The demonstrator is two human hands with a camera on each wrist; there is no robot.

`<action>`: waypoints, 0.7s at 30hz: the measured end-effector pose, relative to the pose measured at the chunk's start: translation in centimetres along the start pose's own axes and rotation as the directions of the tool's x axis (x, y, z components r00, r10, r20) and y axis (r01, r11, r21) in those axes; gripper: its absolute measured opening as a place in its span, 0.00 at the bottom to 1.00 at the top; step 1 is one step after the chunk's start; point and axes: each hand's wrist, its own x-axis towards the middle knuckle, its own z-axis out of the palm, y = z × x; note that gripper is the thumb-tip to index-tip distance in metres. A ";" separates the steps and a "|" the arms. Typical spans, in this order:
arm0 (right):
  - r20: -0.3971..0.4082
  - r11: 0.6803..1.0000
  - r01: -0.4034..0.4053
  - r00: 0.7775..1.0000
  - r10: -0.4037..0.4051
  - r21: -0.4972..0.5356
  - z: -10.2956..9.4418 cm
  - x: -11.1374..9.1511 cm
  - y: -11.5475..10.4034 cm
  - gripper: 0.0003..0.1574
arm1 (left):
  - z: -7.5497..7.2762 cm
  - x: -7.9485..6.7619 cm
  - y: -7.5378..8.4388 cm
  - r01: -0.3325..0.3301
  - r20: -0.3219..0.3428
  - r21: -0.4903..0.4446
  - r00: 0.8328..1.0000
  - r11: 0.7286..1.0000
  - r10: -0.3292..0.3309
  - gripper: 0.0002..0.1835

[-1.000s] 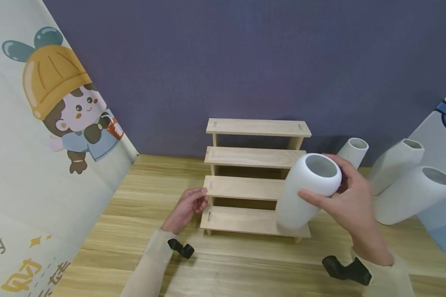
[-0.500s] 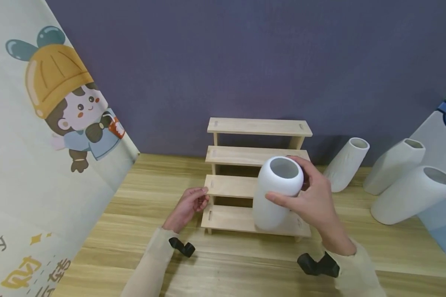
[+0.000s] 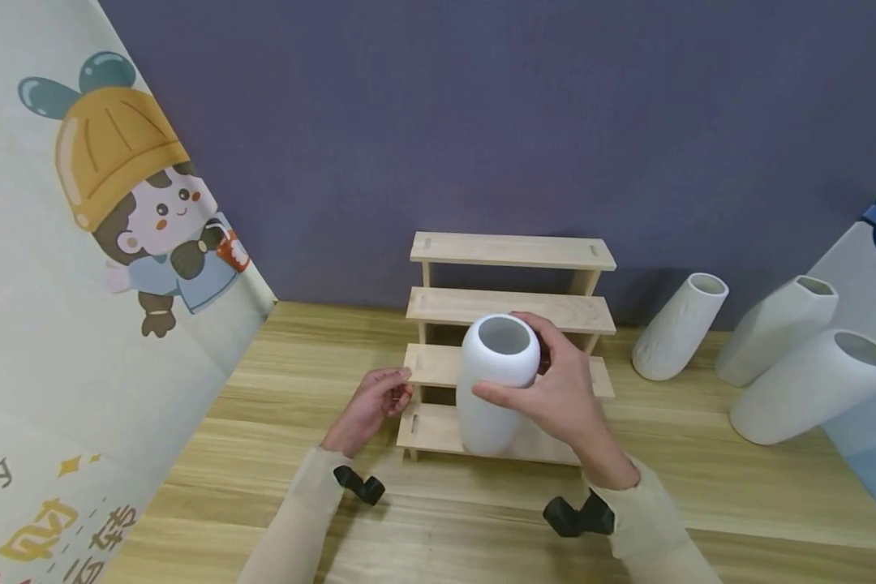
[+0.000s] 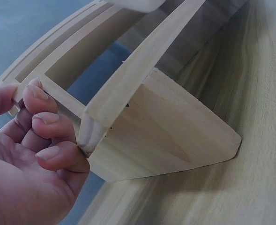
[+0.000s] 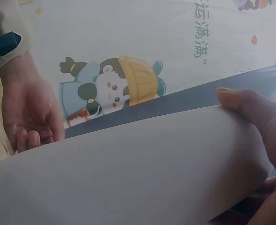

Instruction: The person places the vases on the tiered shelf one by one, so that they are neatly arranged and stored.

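A smooth white vase (image 3: pixel 485 405) stands nearly upright in my right hand (image 3: pixel 555 389), whose thumb and fingers grip it around its upper part. Its lower end is in front of the bottom step of a pale wooden four-tier stand (image 3: pixel 511 250); whether it touches that step I cannot tell. In the right wrist view, the vase (image 5: pixel 128 164) fills the lower half. My left hand (image 3: pixel 368 405) pinches the left end of the stand's second step from the bottom between thumb and index finger. The left wrist view has this hand (image 4: pixel 39 154) with its other fingers curled beside the stand's side panel (image 4: pixel 161 131).
Three other white vases are on the right of the wood-grain table (image 3: pixel 299 365): a textured one (image 3: pixel 679 328), an angular one (image 3: pixel 777 332) and a smooth rounded one (image 3: pixel 810 389). Behind the stand rises a dark blue wall (image 3: pixel 482 122). A cartoon-printed panel (image 3: pixel 58 324) borders the left side.
My right hand has carried the white vase leftward, from the stand's right end to near the middle of its bottom step. The left hand keeps its pinch on the stand.
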 end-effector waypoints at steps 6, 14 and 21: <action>0.017 1.000 -0.006 1.000 0.005 0.028 1.4 0.3 0.2 0.51 | -0.1 0.2 0.0 0.016 -0.011 -0.008 1.000 1.000 -0.016 0.22; 0.013 0.999 0.015 1.000 -0.016 0.040 2.5 0.5 0.3 0.51 | 0.1 0.2 0.0 0.032 -0.023 -0.003 0.999 0.999 -0.032 0.21; 0.018 0.999 0.014 1.000 -0.015 0.049 3.4 0.7 0.2 0.52 | -0.1 0.4 -0.3 0.034 -0.028 0.001 0.999 0.999 -0.034 0.22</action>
